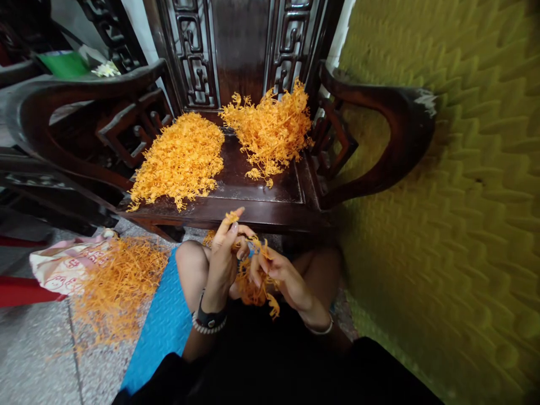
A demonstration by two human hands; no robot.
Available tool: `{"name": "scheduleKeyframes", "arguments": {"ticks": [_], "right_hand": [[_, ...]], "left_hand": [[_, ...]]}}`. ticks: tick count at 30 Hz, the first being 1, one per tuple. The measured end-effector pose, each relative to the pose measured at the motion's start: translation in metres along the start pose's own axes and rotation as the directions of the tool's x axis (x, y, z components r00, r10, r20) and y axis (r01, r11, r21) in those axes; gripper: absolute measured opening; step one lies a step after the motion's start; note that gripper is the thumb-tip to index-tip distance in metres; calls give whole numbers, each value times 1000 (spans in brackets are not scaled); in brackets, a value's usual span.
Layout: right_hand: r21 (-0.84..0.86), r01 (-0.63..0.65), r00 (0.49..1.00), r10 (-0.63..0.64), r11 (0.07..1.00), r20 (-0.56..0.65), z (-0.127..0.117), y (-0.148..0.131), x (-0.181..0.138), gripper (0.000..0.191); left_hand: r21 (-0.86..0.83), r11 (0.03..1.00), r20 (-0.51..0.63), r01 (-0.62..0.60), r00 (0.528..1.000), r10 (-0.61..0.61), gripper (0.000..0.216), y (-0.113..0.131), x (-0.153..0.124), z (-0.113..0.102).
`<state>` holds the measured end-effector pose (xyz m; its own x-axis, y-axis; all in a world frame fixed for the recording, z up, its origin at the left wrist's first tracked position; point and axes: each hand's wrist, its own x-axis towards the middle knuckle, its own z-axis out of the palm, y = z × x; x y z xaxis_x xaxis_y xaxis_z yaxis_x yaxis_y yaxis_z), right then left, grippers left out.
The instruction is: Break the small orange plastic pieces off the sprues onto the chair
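My left hand point(223, 256) is raised over my lap, thumb and forefinger pinching a small orange branching piece point(232, 216), which looks like soft plastic. Close beside it, my right hand point(284, 275) has its fingers closed on an orange stringy strand point(262, 247) that reaches toward the left hand. More orange strands point(252, 289) lie in my lap under the hands, partly hidden by them. On the wooden chair seat point(236, 174) ahead sit two heaps of such pieces: a dense left heap point(181, 157) and a looser, tangled right heap point(274, 129).
The chair's curved right armrest point(392, 124) stands near a yellow-green textured covering point(442, 236). Thin orange scraps point(126, 281) are piled on the floor at left, beside a white and pink printed bag point(67, 264). A blue mat point(158, 332) lies beneath my legs.
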<state>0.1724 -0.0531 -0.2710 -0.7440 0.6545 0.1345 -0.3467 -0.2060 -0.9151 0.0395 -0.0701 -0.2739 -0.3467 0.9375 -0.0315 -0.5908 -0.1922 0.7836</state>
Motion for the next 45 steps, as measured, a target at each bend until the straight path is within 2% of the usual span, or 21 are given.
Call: {"name": "scheduleKeyframes", "arguments": {"ticks": [1, 2, 5, 7, 10, 12, 15, 17, 18, 20, 22, 26, 28, 31, 34, 36, 37, 39, 41, 43, 45], "right_hand": [[42, -20, 1000, 19, 999, 20, 0, 1, 2, 28], [40, -38, 999, 37, 998, 30, -1, 2, 3, 33], [-78, -79, 997, 78, 994, -16, 0, 6, 7, 45], [-88, -93, 995, 88, 992, -56, 2, 9, 8, 53], [-41, -97, 990, 93, 994, -102, 2, 12, 9, 58], [-48, -108, 988, 102, 993, -115, 1, 11, 10, 58], [-107, -120, 988, 108, 987, -107, -1, 7, 11, 57], [-147, -110, 987, 92, 983, -129, -2, 6, 13, 56], [-153, -102, 986, 79, 983, -149, -3, 6, 14, 56], [-110, -90, 986, 72, 990, -152, -3, 7, 15, 56], [2, -96, 990, 96, 995, -99, -3, 9, 15, 56], [241, -119, 993, 122, 963, 2, -2, 10, 12, 59], [343, -8, 996, 39, 939, -83, -4, 4, 12, 61], [400, 190, 957, -78, 896, -280, -8, -9, 15, 58], [322, 168, 961, -81, 932, -265, -5, -20, 17, 49], [230, 168, 955, -101, 958, -278, -1, -21, 18, 42], [184, 187, 943, -124, 965, -308, 1, -20, 18, 40], [84, 236, 906, -188, 968, -379, 4, -15, 18, 38], [-55, 270, 859, -266, 961, -437, 5, -8, 18, 35], [-240, 272, 806, -357, 932, -473, 5, 0, 17, 28], [-449, 245, 759, -458, 859, -463, 4, 6, 16, 18]], "left_hand": [[-44, 999, 13, 2, 1000, -2, 6, -3, 0, -1], [-80, 997, 20, -5, 1000, 7, 7, -6, 0, -2], [-110, 993, 17, -49, 999, 51, 28, -14, -1, -3], [-83, 995, 1, -50, 999, 50, 35, -17, -2, -3], [61, 995, -89, -80, 992, 85, 51, -19, -3, -4], [199, 974, -108, -105, 986, 129, 60, -17, -4, -8], [407, 900, 101, -157, 987, 126, 64, -12, -7, -16], [488, 846, 250, -213, 963, 98, 66, -10, -9, -20], [510, 830, 279, -224, 956, 87, 64, -9, -11, -20], [539, 815, 260, -210, 963, 76, 56, -11, -15, -19], [476, 867, 193, -151, 979, 64, 51, -15, -19, -16], [165, 986, 107, -37, 994, 20, 54, -19, -22, -11], [21, 999, 76, -43, 996, 41, 58, -14, -22, -11], [-167, 984, 84, -65, 993, 80, 59, -5, -21, -8], [-64, 996, 219, -65, 973, 78, 45, -5, -24, -3], [81, 992, 249, -96, 966, 73, 25, -9, -26, 0], [145, 982, 238, -118, 968, 81, 24, -12, -27, 0], [272, 944, 200, -188, 970, 135, 25, -16, -28, -3], [428, 865, 222, -260, 959, 178, 24, -21, -28, -6], [530, 774, 320, -346, 927, 195, 35, -25, -27, -8], [564, 712, 435, -418, 883, 175, 45, -29, -26, -9]]}}
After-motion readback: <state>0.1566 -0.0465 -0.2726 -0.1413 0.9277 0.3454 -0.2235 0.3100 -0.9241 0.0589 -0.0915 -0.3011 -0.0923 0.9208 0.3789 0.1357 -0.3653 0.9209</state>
